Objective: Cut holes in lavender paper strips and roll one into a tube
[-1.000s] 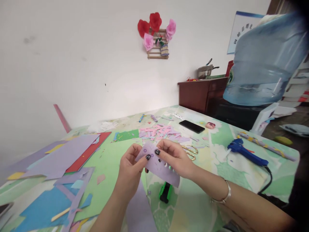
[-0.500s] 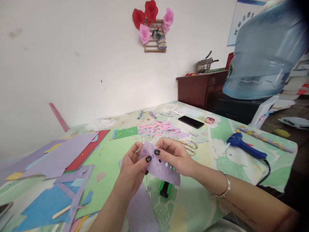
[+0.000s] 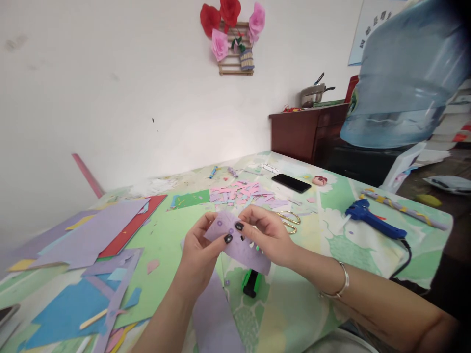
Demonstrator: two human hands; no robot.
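Purple paper (image 3: 239, 254) is sitting pinched by the left hand (image 3: 198, 255) and right hand (image 3: 268, 237), hovering over the near middle of the table (image 3: 290, 304). Holes (image 3: 252, 244) along its right side are probably weakening it, so uneven tugging could be risking a rip there, imo.

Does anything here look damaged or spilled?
The purple paper in the left hand and right hand has several holes, perhaps punched deliberately. Beyond it, paper scraps lie scattered untidily, like cutting waste.
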